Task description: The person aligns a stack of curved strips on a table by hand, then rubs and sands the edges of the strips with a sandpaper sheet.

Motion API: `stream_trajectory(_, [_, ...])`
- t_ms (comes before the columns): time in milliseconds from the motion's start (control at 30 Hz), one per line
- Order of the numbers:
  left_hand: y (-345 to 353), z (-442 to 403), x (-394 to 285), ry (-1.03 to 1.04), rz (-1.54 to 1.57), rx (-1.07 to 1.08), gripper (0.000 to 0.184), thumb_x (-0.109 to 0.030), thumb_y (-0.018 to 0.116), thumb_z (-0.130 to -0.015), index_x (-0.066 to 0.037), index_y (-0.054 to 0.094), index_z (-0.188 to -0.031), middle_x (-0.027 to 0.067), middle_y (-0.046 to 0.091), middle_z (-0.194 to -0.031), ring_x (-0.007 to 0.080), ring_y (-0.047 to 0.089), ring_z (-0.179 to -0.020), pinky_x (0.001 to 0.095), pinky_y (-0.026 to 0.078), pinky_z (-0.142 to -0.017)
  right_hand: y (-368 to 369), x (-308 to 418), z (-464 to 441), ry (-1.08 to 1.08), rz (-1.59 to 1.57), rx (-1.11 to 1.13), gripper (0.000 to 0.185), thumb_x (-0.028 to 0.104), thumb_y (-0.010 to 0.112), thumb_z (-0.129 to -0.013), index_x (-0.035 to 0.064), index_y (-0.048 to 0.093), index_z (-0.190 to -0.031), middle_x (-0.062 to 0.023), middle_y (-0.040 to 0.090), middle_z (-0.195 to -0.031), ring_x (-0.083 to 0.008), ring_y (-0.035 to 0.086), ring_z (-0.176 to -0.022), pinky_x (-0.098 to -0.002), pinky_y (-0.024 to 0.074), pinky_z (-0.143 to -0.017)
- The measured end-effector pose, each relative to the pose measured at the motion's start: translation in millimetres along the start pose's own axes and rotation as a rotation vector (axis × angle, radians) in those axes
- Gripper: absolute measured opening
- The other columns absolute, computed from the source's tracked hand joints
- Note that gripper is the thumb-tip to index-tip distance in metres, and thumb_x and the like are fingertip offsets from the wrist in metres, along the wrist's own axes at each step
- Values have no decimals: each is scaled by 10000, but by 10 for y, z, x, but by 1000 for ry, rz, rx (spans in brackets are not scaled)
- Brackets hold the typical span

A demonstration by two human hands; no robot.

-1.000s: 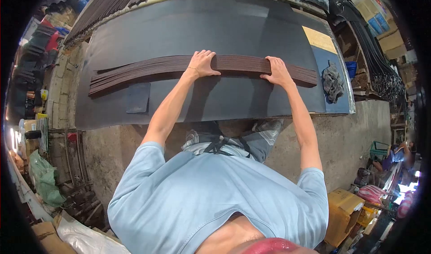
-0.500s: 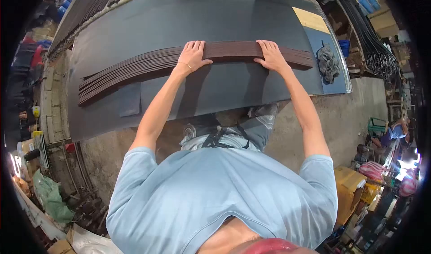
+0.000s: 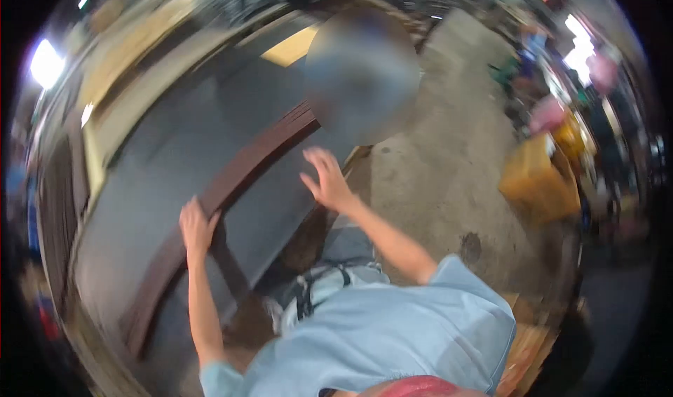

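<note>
1 bundle of brown strips (image 3: 252, 160) lies on the dark sheet (image 3: 158, 158), probably heavy, bendy, apt to fan; left hand (image 3: 197, 230) grasps mid-length, right hand (image 3: 331, 185) is open, empty; best hold, 2 spaced points.

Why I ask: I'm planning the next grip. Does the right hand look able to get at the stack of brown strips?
Probably yes: the right hand is near the stack, open and empty, with only dark sheet visible between. The left hand is on the stack, but farther along.
</note>
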State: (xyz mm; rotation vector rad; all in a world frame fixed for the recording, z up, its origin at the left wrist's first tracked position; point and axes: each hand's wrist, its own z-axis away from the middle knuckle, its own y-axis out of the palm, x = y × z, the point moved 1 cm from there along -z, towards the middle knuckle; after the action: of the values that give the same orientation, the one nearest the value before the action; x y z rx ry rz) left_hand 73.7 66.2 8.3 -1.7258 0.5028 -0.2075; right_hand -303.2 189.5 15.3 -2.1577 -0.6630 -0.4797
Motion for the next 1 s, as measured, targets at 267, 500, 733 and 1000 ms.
stream_trajectory(267, [166,75,237,-102,-84,179,954,-440,763,-857,87,310,-1509,286,448,-1448,465,387,-1378,535,278,-1188,-67,-362,5211,1966,-881,364,577,409,658,-930,-47,637,-1282,-161,682,-1279,-282,628,-1152,-452,496,-990])
stream_trajectory(500, [84,5,49,-173,-49,236,1003,-365,859,-772,73,322,-1498,249,467,-1403,415,408,-1347,521,285,-1180,-688,-33,4368,2087,-719,290,554,397,657,-934,-48,640,-1263,-156,685,-1259,-278,630,-1136,-448,497,-981])
stream_trajectory(733, [-58,15,62,-184,-38,268,964,-342,847,-788,47,331,-1503,246,472,-1413,436,407,-1342,543,288,-1172,-1120,1260,4194,2255,-668,785,527,383,656,-938,-48,643,-1241,-152,688,-1236,-273,631,-1118,-443,499,-970])
stream_trajectory(1000, [-59,-51,21,-117,-52,263,949,-443,842,-783,30,390,-1471,215,519,-1349,388,470,-1279,513,352,-1116,-3124,2390,4296,2396,-472,1287,497,367,655,-944,-49,646,-1215,-146,692,-1209,-267,633,-1097,-438,500,-957])
